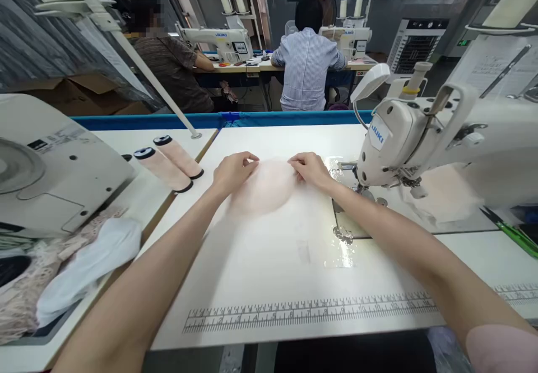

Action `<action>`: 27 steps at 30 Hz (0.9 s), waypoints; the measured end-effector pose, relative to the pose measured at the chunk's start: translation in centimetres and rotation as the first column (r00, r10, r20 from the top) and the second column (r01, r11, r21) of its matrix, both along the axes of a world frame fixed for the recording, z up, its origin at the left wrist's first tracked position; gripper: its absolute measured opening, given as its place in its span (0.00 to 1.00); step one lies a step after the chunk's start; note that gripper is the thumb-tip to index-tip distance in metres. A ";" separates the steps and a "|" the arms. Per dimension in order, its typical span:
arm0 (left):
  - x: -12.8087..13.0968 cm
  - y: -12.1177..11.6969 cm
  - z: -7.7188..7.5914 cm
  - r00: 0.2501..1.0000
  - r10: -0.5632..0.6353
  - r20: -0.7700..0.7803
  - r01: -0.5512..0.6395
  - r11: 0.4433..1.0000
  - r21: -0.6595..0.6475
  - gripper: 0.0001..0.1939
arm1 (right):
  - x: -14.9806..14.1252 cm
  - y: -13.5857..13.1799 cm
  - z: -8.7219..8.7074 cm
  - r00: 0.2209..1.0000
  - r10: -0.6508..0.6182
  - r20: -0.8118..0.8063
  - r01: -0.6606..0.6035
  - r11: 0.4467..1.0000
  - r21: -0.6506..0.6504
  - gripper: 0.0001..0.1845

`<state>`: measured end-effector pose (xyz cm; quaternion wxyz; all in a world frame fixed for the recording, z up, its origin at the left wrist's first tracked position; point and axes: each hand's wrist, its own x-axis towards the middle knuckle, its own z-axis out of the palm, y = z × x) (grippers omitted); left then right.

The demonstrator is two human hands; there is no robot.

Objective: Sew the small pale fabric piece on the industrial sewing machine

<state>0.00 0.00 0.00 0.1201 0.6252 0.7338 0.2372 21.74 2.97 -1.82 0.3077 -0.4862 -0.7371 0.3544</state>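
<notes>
A thin, pale pink piece of sheer fabric (267, 188) is stretched between my two hands over the white table, its lower edge blurred. My left hand (235, 174) pinches its upper left corner between thumb and fingers. At the upper right corner, my right hand (310, 170) pinches it the same way, with some fingertips hidden behind the hand. Just right of my right hand stands a white sewing machine (390, 138), its needle area partly behind my forearm. More pale pink fabric (445, 194) lies under the machine's arm.
Two pink thread spools (168, 166) lie left of my left hand. Green-handled scissors (515, 233) rest at the far right. A printed ruler (311, 311) runs along the table's front edge. Lace and white cloth (92, 266) lie at left by another machine (54, 166). Two people sit beyond.
</notes>
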 end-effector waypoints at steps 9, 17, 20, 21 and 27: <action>0.6 -2.7 0.4 0.980 0.016 -0.197 -0.017 1.000 -0.003 0.16 | 0.2 -0.4 1.0 0.984 0.000 0.178 -0.014 0.997 0.073 0.13; 1.3 -4.5 0.2 0.946 0.037 -0.323 0.031 0.979 0.203 0.18 | 2.1 -2.5 1.2 0.992 0.048 0.116 -0.066 0.987 0.148 0.17; 1.5 -5.6 1.1 0.959 0.040 -0.282 0.041 0.960 0.276 0.19 | 5.0 -6.4 1.7 0.986 0.139 0.093 -0.151 0.978 0.147 0.15; 1.9 -6.2 1.3 0.965 0.019 -0.260 0.064 0.950 0.306 0.19 | 6.3 -8.0 1.9 0.979 0.184 0.092 -0.197 0.969 0.149 0.14; 6.4 -10.4 1.2 0.889 -0.127 -0.440 0.341 0.825 0.451 0.16 | 16.1 -15.0 2.5 0.910 0.269 0.315 -0.357 0.895 0.268 0.12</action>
